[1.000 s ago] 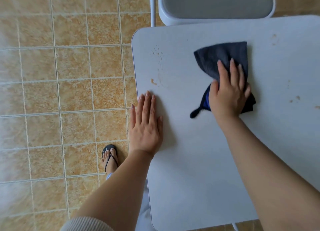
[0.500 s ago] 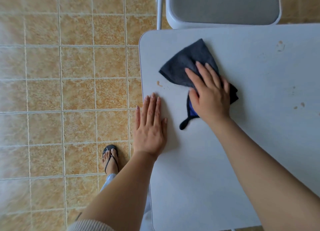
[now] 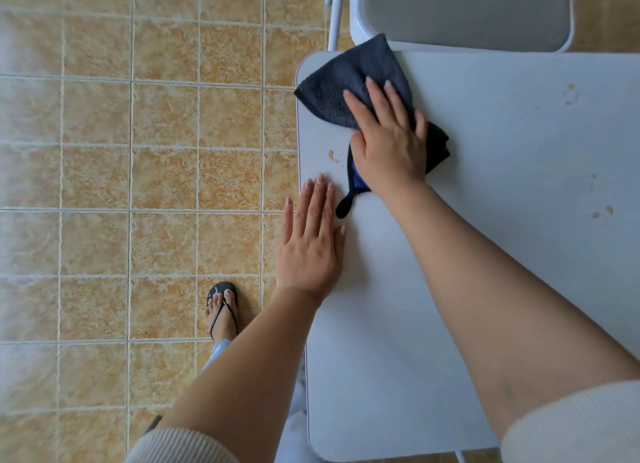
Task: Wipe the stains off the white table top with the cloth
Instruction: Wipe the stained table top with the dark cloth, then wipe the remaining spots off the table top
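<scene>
The dark cloth point(image 3: 353, 88) lies at the far left corner of the tabletop point(image 3: 502, 254). Its tip reaches past the far edge and its left side comes just to the left edge. The right hand point(image 3: 388, 140) presses it down from above with flat, nearly straight fingers; it does not clench the cloth. A bunched part of the cloth and a small black loop come out from under the palm on the near side.

Just near of the cloth, close to the left edge, there is a small brown stain point(image 3: 333, 156). The cloth does not cover it, so I judge it is not wiped yet. Far to the right, two more groups of marks are visible: a faint ring-like mark point(image 3: 570, 93) and a pair of brown spots point(image 3: 602, 212), both well apart from the cloth. The near part of the tabletop looks clean. So the work seems to be in the middle, with the left corner in hand and the right side left to do.

The left hand point(image 3: 310, 244) rests flat and open on the left edge, holding nothing, probably to steady the table. Behind the far edge stands a grey chair point(image 3: 460, 12), and on the tiled floor point(image 3: 138, 185) a foot in a sandal point(image 3: 223, 306) is seen.
</scene>
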Action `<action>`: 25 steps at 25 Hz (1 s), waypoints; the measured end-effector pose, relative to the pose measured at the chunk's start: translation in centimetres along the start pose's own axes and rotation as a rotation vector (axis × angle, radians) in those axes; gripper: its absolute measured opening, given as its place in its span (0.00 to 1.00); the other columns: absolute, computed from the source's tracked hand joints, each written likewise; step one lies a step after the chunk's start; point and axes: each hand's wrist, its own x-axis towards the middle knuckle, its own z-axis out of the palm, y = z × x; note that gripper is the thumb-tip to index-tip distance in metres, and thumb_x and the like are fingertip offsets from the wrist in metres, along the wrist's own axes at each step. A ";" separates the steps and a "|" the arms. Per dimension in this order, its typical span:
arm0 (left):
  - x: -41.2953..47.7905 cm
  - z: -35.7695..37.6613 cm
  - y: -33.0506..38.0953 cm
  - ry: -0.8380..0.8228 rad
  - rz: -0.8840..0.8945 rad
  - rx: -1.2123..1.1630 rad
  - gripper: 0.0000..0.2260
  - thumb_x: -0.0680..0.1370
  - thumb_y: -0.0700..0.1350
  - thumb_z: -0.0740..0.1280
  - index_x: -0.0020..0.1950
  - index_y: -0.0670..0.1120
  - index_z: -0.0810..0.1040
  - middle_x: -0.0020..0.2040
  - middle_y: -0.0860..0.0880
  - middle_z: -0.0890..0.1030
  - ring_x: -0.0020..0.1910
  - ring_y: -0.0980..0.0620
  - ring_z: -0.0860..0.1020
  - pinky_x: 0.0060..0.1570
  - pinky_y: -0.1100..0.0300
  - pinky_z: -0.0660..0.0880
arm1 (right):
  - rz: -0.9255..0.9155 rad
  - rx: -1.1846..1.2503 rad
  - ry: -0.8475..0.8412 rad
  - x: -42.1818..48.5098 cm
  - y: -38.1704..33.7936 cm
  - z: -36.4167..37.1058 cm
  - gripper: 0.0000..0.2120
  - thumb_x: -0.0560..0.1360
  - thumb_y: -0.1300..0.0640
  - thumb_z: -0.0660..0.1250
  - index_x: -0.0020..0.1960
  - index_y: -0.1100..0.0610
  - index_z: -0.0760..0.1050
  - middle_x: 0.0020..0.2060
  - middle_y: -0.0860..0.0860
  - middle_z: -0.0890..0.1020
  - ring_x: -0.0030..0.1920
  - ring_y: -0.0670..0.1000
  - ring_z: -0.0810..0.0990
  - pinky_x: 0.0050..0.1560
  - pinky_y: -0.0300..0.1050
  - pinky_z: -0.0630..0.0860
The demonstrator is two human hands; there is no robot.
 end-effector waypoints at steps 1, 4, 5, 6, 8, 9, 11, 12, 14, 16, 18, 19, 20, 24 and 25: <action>-0.1 -0.1 -0.1 -0.003 0.001 0.017 0.25 0.83 0.49 0.52 0.78 0.42 0.55 0.79 0.45 0.55 0.78 0.49 0.50 0.76 0.47 0.50 | -0.025 -0.009 0.017 -0.9 -0.1 0.1 0.26 0.77 0.51 0.54 0.75 0.42 0.66 0.77 0.48 0.65 0.78 0.52 0.62 0.70 0.61 0.62; -1.4 -0.4 -0.6 -0.018 0.007 0.076 0.26 0.83 0.51 0.51 0.79 0.41 0.54 0.79 0.45 0.54 0.78 0.50 0.49 0.76 0.49 0.47 | -0.038 -0.010 0.039 -3.5 -0.4 0.1 0.26 0.77 0.52 0.55 0.75 0.42 0.67 0.77 0.48 0.67 0.77 0.52 0.64 0.69 0.62 0.64; -2.2 -0.4 -0.8 -0.023 0.003 0.083 0.26 0.83 0.51 0.50 0.79 0.41 0.53 0.79 0.45 0.53 0.78 0.50 0.49 0.76 0.49 0.47 | -0.034 -0.012 0.040 -4.5 -0.5 0.1 0.26 0.77 0.52 0.56 0.75 0.42 0.67 0.77 0.48 0.67 0.77 0.52 0.64 0.69 0.62 0.64; -2.8 -0.4 -1.0 -0.027 -0.008 0.083 0.26 0.83 0.52 0.49 0.79 0.41 0.53 0.79 0.45 0.53 0.78 0.50 0.49 0.76 0.50 0.47 | -0.031 -0.014 0.041 -5.6 -0.7 0.1 0.26 0.77 0.52 0.56 0.75 0.42 0.67 0.77 0.48 0.67 0.77 0.52 0.64 0.69 0.62 0.64; -3.8 -0.4 -1.0 -0.041 -0.028 0.084 0.27 0.83 0.54 0.48 0.79 0.41 0.51 0.79 0.45 0.52 0.78 0.50 0.49 0.76 0.50 0.47 | -0.025 -0.009 0.047 -8.1 -0.8 -0.1 0.26 0.77 0.52 0.57 0.75 0.42 0.67 0.77 0.48 0.67 0.77 0.52 0.64 0.69 0.61 0.64; -4.0 -0.4 -1.0 -0.052 -0.033 0.086 0.28 0.83 0.55 0.47 0.79 0.41 0.50 0.79 0.45 0.51 0.78 0.49 0.49 0.76 0.51 0.46 | -0.021 -0.007 0.054 -9.7 -0.6 -0.2 0.26 0.77 0.52 0.58 0.74 0.42 0.67 0.77 0.48 0.67 0.77 0.52 0.64 0.68 0.61 0.64; -4.1 -0.5 -0.9 -0.073 -0.033 0.093 0.29 0.83 0.57 0.45 0.79 0.41 0.48 0.79 0.45 0.49 0.78 0.49 0.47 0.76 0.52 0.44 | -0.016 -0.016 0.078 -13.1 0.6 -0.6 0.25 0.77 0.53 0.59 0.74 0.43 0.68 0.76 0.48 0.67 0.77 0.51 0.64 0.68 0.59 0.65; -4.0 -0.6 -0.9 -0.078 -0.027 0.097 0.29 0.83 0.57 0.43 0.79 0.41 0.48 0.79 0.45 0.49 0.78 0.49 0.47 0.76 0.52 0.43 | -0.004 -0.020 0.094 -14.9 1.6 -0.7 0.25 0.77 0.54 0.59 0.74 0.43 0.68 0.76 0.48 0.67 0.77 0.51 0.65 0.68 0.59 0.66; -3.9 -0.7 -1.0 -0.077 -0.008 0.105 0.29 0.82 0.57 0.43 0.79 0.41 0.47 0.79 0.45 0.49 0.78 0.49 0.46 0.76 0.53 0.42 | 0.058 -0.042 0.114 -17.8 3.9 -1.1 0.25 0.78 0.54 0.60 0.74 0.44 0.69 0.76 0.49 0.68 0.76 0.52 0.66 0.67 0.58 0.67; -3.6 -0.7 -1.1 -0.071 0.014 0.113 0.29 0.82 0.56 0.44 0.79 0.41 0.48 0.79 0.44 0.48 0.78 0.50 0.46 0.76 0.53 0.41 | 0.205 -0.057 0.097 -18.5 5.5 -1.3 0.25 0.78 0.53 0.60 0.74 0.43 0.68 0.76 0.49 0.67 0.77 0.52 0.65 0.66 0.58 0.67; -3.3 -0.7 -1.2 -0.071 0.034 0.124 0.29 0.82 0.56 0.45 0.78 0.40 0.48 0.79 0.44 0.48 0.78 0.50 0.46 0.76 0.53 0.41 | 0.405 -0.027 0.099 -16.3 5.5 -1.2 0.25 0.78 0.52 0.59 0.75 0.44 0.67 0.77 0.49 0.66 0.77 0.53 0.63 0.68 0.60 0.65; -3.1 -0.6 -1.1 -0.070 0.039 0.128 0.29 0.82 0.56 0.45 0.78 0.40 0.48 0.79 0.44 0.49 0.78 0.50 0.46 0.76 0.53 0.41 | 0.479 0.003 0.112 -14.5 4.9 -1.0 0.26 0.77 0.52 0.58 0.75 0.44 0.67 0.77 0.49 0.65 0.78 0.53 0.62 0.68 0.61 0.64; -2.9 -0.7 -1.1 -0.070 0.043 0.132 0.29 0.82 0.56 0.45 0.78 0.40 0.48 0.79 0.44 0.49 0.78 0.49 0.47 0.76 0.53 0.40 | 0.517 0.033 0.113 -12.8 3.9 -0.8 0.26 0.77 0.52 0.57 0.75 0.44 0.67 0.78 0.50 0.65 0.78 0.53 0.62 0.68 0.62 0.63; -1.4 -1.0 -0.9 -0.079 0.057 0.123 0.28 0.83 0.56 0.43 0.79 0.41 0.47 0.80 0.45 0.48 0.78 0.51 0.44 0.75 0.54 0.38 | 0.350 0.012 0.151 -11.5 0.5 0.3 0.25 0.77 0.51 0.59 0.73 0.44 0.70 0.76 0.51 0.69 0.76 0.54 0.67 0.66 0.60 0.66; -0.7 -1.1 -0.7 -0.076 0.064 0.114 0.28 0.83 0.56 0.42 0.79 0.41 0.48 0.80 0.45 0.49 0.78 0.51 0.44 0.76 0.54 0.38 | 0.284 -0.007 0.148 -13.0 0.5 0.3 0.24 0.77 0.51 0.59 0.74 0.44 0.70 0.76 0.50 0.69 0.76 0.53 0.67 0.66 0.59 0.66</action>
